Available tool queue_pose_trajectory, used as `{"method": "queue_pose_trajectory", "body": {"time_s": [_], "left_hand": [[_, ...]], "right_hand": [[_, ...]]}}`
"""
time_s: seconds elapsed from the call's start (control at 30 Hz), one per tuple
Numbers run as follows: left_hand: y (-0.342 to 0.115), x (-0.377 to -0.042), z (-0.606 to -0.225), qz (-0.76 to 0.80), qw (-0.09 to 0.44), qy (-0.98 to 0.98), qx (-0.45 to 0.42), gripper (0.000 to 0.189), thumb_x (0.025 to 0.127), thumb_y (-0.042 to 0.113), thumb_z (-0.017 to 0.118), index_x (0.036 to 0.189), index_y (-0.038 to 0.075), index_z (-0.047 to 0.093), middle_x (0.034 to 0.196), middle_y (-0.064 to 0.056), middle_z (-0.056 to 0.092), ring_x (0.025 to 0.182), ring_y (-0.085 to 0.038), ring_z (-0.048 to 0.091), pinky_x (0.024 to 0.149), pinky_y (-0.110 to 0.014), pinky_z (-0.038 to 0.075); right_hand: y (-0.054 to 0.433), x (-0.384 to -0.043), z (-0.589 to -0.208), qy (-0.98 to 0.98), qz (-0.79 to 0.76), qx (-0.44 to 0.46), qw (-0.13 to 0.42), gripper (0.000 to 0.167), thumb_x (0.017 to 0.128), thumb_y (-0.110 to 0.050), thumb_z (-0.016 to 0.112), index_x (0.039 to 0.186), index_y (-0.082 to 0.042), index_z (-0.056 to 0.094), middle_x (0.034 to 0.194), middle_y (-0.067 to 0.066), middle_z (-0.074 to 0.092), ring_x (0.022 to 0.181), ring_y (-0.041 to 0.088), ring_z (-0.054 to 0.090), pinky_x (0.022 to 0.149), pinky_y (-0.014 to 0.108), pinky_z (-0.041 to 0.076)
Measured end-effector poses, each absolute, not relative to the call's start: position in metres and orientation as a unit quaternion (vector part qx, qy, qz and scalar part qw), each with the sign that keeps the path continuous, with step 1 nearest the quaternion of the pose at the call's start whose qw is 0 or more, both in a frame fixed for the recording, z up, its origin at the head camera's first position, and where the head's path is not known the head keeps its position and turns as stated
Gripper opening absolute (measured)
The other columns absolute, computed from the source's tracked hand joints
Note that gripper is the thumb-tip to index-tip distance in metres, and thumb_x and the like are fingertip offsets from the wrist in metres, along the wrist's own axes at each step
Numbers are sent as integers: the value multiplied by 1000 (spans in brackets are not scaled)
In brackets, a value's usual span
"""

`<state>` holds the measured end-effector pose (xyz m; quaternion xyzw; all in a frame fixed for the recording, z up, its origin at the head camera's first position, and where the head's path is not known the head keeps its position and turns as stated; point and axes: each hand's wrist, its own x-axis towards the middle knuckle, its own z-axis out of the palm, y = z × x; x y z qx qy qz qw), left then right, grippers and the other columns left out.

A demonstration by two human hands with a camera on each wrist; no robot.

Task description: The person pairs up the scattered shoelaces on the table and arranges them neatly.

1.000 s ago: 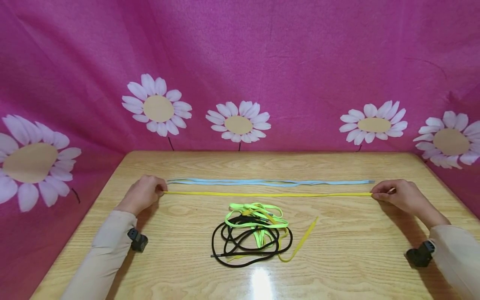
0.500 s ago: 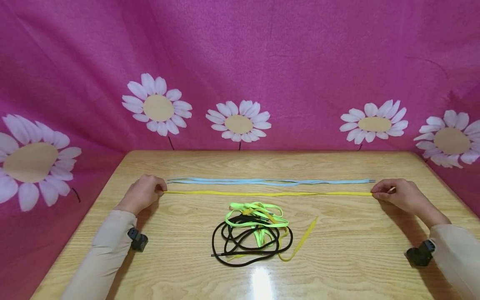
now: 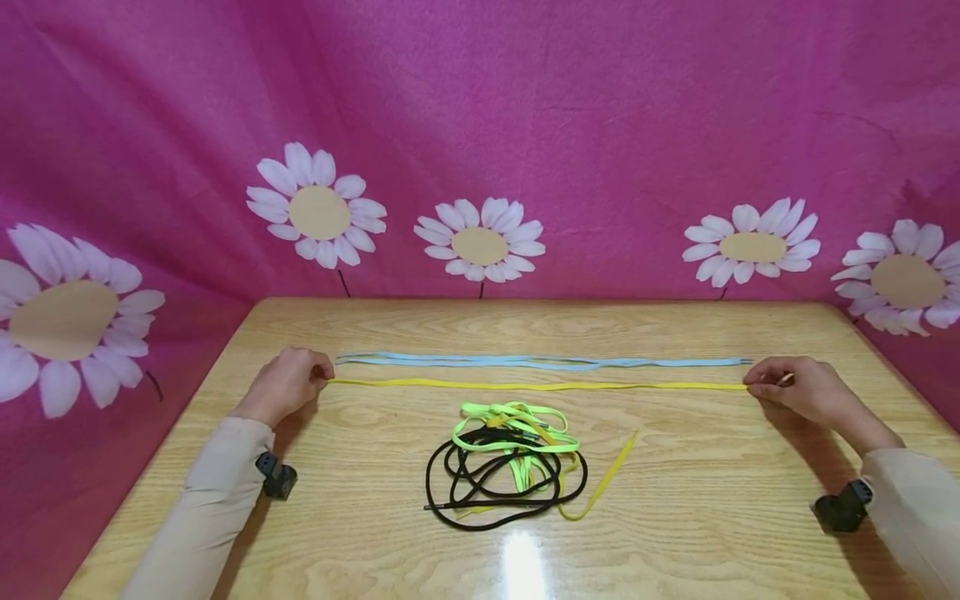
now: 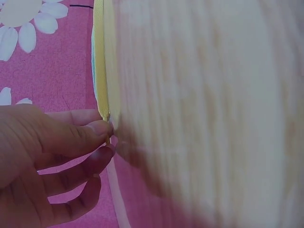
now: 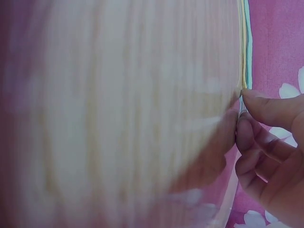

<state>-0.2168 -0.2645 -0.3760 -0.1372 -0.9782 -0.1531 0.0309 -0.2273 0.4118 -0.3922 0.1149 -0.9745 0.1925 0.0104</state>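
Observation:
A flat yellow shoelace (image 3: 525,387) stretches nearly straight across the table between both hands. My left hand (image 3: 283,385) pinches its left end; in the left wrist view thumb and fingertips meet on the yellow lace (image 4: 100,71). At the other end, my right hand (image 3: 802,390) pinches the lace tip between thumb and fingers, the thumb (image 5: 270,110) showing in the right wrist view. Just behind and parallel lie light blue shoelaces (image 3: 480,362), laid out lengthwise, their tips close to both hands.
In front of the stretched lace, mid-table, lies a tangled heap: a black round lace (image 3: 491,525), a neon green lace (image 3: 517,450) and another yellow lace (image 3: 617,467). The wooden table (image 3: 360,517) ends at a pink flowered cloth (image 3: 600,125) behind.
Both hands keep their hold on the ends of the yellow lace and stay almost still. The whole head view has shifted very slightly.

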Motion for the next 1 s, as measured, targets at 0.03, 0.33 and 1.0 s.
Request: {"method": "queue_pose_trajectory", "body": {"time_s": [0.03,0.33,1.0], "left_hand": [[-265,-217,-376,-153,31,-978,-138,13,78,-9,69,81,4,69,80,-9,65,77,-26,59,71,-45,49],[-269,-214,-375,-162,32,-977,-132,18,75,-13,65,82,4,68,80,-9,65,78,-26,59,71,-44,49],[-201,-199,-351,-211,42,-945,-246,12,84,-4,67,95,-1,69,89,-10,67,77,-22,64,70,-37,53]], "right_hand": [[412,-227,-392,-975,191,112,13,9,87,-14,72,93,-8,70,81,4,65,74,19,59,63,33,45],[410,-221,-386,-975,205,76,26,15,88,-19,72,95,-6,70,83,7,62,72,19,54,55,28,42],[302,-207,-357,-932,227,268,94,12,82,0,73,85,-12,71,73,-9,63,62,0,52,55,24,45]]}}
